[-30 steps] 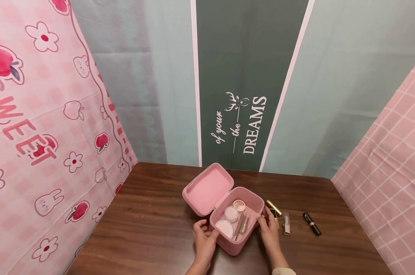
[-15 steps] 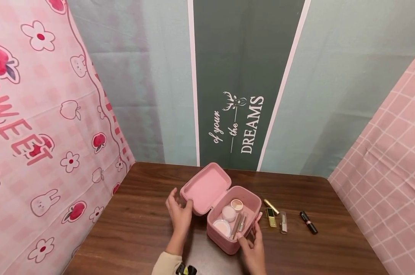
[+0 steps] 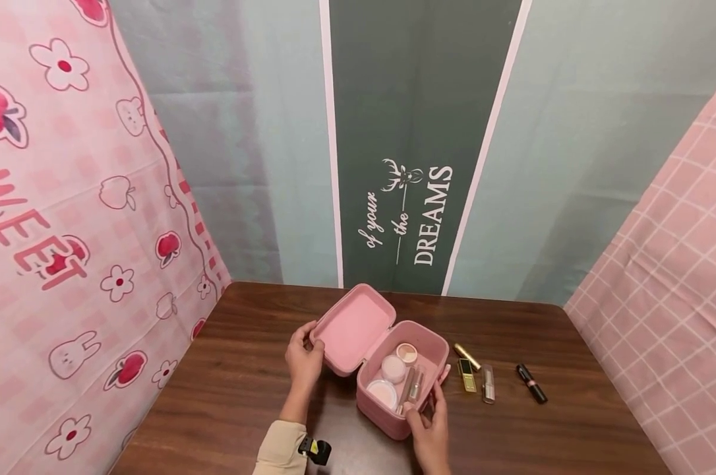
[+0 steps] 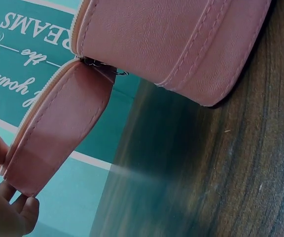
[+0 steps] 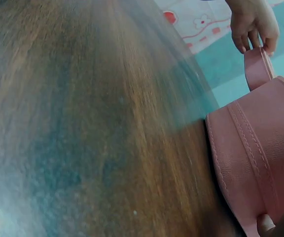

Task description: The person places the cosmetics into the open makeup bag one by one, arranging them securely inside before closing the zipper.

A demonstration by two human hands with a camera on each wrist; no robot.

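A pink zip-up cosmetic case [image 3: 384, 419] stands on the table with its lid [image 3: 355, 330] folded back to the left. My left hand [image 3: 304, 359] pinches the lid's outer left edge, thumb on the inner side; the left wrist view shows its fingers [image 4: 29, 210] beneath that edge. At the case's near right side, my right hand [image 3: 432, 429] holds the wall, thumb by the rim. Inside lie a round white compact [image 3: 382, 394], a pale jar [image 3: 393, 369], a smaller round compact [image 3: 407, 353] and slim tubes [image 3: 414, 384]. Most right-hand fingers are hidden in the right wrist view.
Right of the case lie a gold tube [image 3: 467, 356], a black-and-gold lipstick [image 3: 467, 377], a clear-capped lipstick [image 3: 488, 384] and a black tube [image 3: 532, 384]. The wooden table [image 3: 227, 396] meets a green curtain [image 3: 417, 99] behind and printed pink cloths at both sides.
My left hand has left the case's near left side and moved up-left onto the lid's edge. The right hand has slid nearer along the case's right side. The lid stays folded back.
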